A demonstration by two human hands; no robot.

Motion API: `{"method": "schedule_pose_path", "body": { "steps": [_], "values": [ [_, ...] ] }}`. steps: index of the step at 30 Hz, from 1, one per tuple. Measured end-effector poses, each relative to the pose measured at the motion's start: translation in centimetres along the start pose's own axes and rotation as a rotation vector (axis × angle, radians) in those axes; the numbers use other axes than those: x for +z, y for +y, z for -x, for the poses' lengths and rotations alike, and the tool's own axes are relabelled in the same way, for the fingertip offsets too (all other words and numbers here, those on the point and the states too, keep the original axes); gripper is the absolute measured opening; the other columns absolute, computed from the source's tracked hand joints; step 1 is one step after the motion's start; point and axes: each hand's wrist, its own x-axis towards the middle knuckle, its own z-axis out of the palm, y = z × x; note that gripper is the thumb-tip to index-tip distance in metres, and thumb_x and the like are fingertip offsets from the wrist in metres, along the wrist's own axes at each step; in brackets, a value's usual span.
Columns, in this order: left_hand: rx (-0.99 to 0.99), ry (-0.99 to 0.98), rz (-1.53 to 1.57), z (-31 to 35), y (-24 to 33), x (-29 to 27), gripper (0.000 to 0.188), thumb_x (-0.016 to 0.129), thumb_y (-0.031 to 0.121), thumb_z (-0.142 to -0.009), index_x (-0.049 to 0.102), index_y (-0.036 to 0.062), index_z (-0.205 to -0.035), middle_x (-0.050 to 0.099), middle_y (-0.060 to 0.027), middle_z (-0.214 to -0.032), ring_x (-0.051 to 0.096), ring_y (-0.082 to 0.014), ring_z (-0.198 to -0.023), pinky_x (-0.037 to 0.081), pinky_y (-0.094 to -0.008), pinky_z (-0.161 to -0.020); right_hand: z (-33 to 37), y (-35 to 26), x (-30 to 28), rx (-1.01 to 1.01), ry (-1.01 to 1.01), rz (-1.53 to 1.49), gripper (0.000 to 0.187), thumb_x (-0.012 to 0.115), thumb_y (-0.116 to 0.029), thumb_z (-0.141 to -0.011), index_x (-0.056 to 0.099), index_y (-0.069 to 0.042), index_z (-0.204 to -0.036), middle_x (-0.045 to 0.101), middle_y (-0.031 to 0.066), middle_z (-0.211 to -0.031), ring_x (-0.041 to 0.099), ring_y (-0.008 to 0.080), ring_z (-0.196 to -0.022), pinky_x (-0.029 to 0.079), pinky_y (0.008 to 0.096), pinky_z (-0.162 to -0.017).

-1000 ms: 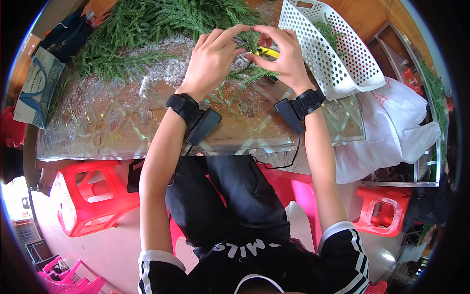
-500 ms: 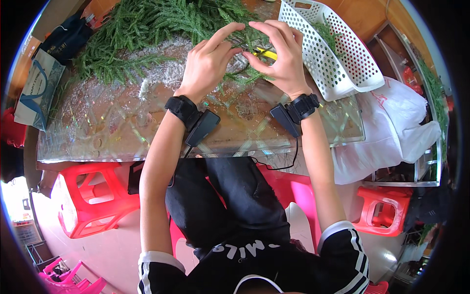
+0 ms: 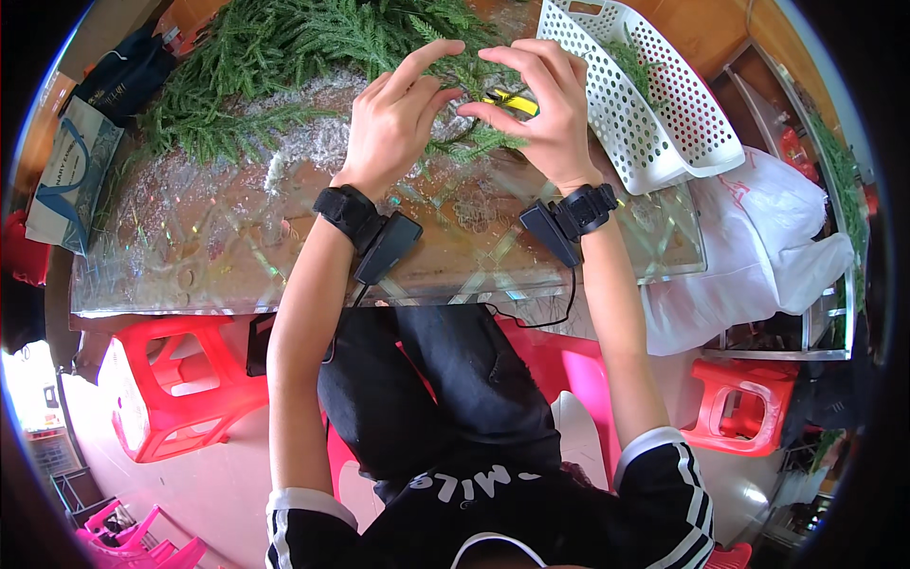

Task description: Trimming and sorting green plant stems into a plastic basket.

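Both bare hands are raised over the far middle of the table, fingertips facing each other across a small gap. My left hand point(image 3: 391, 121) has its index finger and thumb stretched apart, the other fingers bent, with nothing visible in it. My right hand point(image 3: 555, 123) likewise holds its thumb and index finger wide apart and looks free of any object. Behind the right thumb lies a yellow-handled tool point(image 3: 512, 102), partly covered, its kind unclear. Green artificial pine sprigs point(image 3: 474, 145) show beneath and between the hands. Each wrist wears a black strap with a dark box.
A large heap of artificial pine branches point(image 3: 284, 57) covers the far left, beside white flakes point(image 3: 322, 142) on the glass-topped table point(image 3: 237, 247). At right stand a white perforated basket point(image 3: 697, 133) holding greenery and a white plastic bag point(image 3: 749, 256). Red stools point(image 3: 175, 389) flank my legs.
My left hand has shifted slightly left, and the right thumb reaches a little further left. The thumb and index finger of each hand stay spread; the surroundings look the same.
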Motion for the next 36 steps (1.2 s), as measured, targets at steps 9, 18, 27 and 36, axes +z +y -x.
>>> {"method": "schedule_pose_path", "body": {
  "steps": [9,18,27,36],
  "values": [
    [-0.011,0.005,0.002,0.00,0.09,-0.14,0.012,0.062,0.009,-0.078,0.056,0.0012,-0.070,0.058,0.0022,-0.112,0.056,-0.0218,-0.059,0.047,-0.0327,-0.056,0.00,-0.26,0.15,0.001,0.029,0.017,0.047,0.081,-0.028,-0.054,0.065,-0.013,-0.096,0.054,0.0005,-0.088,0.052,0.0173,-0.083,0.037,0.0295,-0.075],
    [0.004,-0.030,0.000,0.10,-0.19,0.05,0.016,0.063,0.010,-0.077,0.054,0.0000,-0.069,0.056,0.0007,-0.116,0.057,-0.0224,-0.057,0.047,-0.0327,-0.055,0.30,0.22,0.42,0.004,-0.004,-0.006,0.040,0.080,-0.027,-0.056,0.070,-0.013,-0.092,0.048,-0.0021,-0.080,0.047,0.0127,-0.069,0.035,0.0267,-0.070],
    [0.031,-0.051,-0.063,-0.08,0.30,-0.20,0.016,0.064,0.009,-0.075,0.052,0.0003,-0.067,0.054,-0.0006,-0.121,0.056,-0.0219,-0.056,0.047,-0.0326,-0.054,0.24,0.18,0.19,0.056,-0.013,-0.067,0.038,0.080,-0.024,-0.056,0.071,-0.012,-0.091,0.048,-0.0023,-0.079,0.047,0.0120,-0.071,0.035,0.0262,-0.069],
    [0.105,-0.083,-0.095,0.06,-0.03,0.07,0.015,0.065,0.008,-0.072,0.053,0.0003,-0.069,0.053,-0.0006,-0.122,0.057,-0.0206,-0.058,0.048,-0.0322,-0.055,0.47,0.18,0.32,0.065,-0.024,-0.098,0.036,0.081,-0.023,-0.057,0.071,-0.011,-0.090,0.049,-0.0026,-0.081,0.047,0.0125,-0.072,0.035,0.0265,-0.072]
  ]
}}
